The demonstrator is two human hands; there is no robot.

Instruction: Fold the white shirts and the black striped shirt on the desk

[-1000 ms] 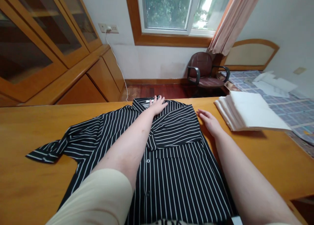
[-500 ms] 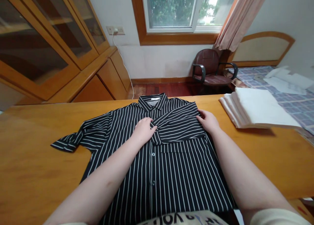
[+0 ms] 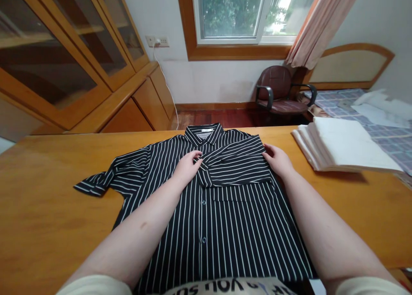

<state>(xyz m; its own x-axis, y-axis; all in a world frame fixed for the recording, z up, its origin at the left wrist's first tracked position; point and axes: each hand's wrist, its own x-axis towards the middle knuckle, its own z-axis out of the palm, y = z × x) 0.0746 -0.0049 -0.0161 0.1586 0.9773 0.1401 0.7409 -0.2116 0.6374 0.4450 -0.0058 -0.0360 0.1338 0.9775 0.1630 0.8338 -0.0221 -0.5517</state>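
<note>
A black shirt with white stripes (image 3: 231, 230) lies front up on the wooden table (image 3: 41, 226), its collar at the far side. One sleeve (image 3: 238, 162) is folded across the chest; the other sleeve (image 3: 128, 170) stretches out to the left. My left hand (image 3: 187, 168) is over the chest at the folded sleeve's cuff, thumb and forefinger curled together on its edge. At the shirt's right edge, my right hand (image 3: 279, 161) has thumb and fingertips on the outer fold of that sleeve. Some of its fingers are hidden.
A stack of white folded sheets (image 3: 350, 145) sits on the table's right side. Beyond the table are a brown armchair (image 3: 279, 89), a bed with a plaid cover (image 3: 341, 102) and a wooden cabinet (image 3: 128, 110). A white cord (image 3: 165, 80) hangs from the wall socket.
My left fingers, which lay flatter on the shirt, are now curled at the cuff. My right hand stays at the sleeve's fold. The whole view has shifted slightly.
</note>
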